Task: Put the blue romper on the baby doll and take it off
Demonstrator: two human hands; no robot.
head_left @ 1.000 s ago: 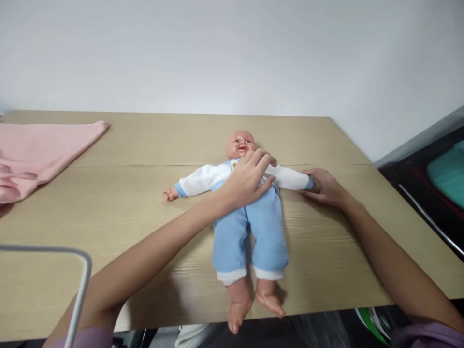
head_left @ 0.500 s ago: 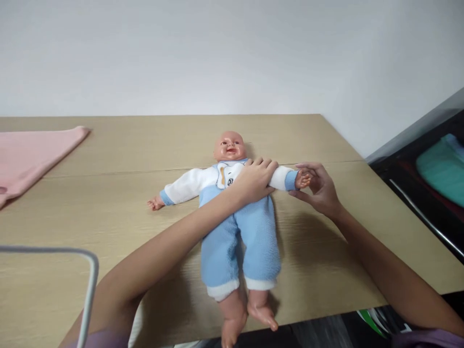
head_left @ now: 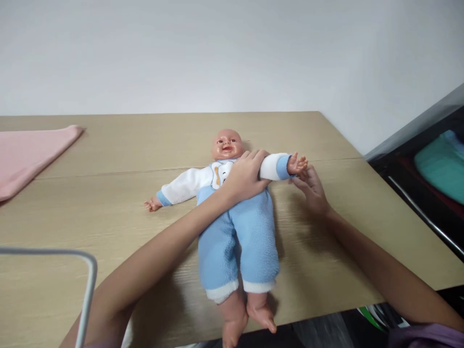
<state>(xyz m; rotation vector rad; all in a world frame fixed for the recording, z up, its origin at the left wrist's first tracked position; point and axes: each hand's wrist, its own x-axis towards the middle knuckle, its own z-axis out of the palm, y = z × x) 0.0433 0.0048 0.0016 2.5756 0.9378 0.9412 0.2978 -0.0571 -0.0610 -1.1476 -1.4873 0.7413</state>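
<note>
A baby doll [head_left: 237, 237] lies on its back on the wooden table, dressed in a blue and white fleece outfit with an animal face on the chest. Across its chest and shoulder, my left hand [head_left: 248, 176] is closed around the upper part of the sleeve on the right. My right hand [head_left: 311, 191] is at the end of that same sleeve, its thumb and fingertips pinched at the underside of the blue cuff [head_left: 283, 167]. The doll's small hand [head_left: 297, 164] sticks out above my fingers, partly covering them. The doll's bare feet reach the table's near edge.
Pink cloth [head_left: 34, 154] lies at the left of the table [head_left: 145, 145]. A pale bent bar [head_left: 90, 280] stands in the near left corner. Beyond the right edge is a black item holding green cloth [head_left: 442, 166]. A white wall rises behind.
The doll's arm on the right has been raised slightly and shifted left. My right hand has moved from around the doll's hand to below it, while my left hand keeps its hold.
</note>
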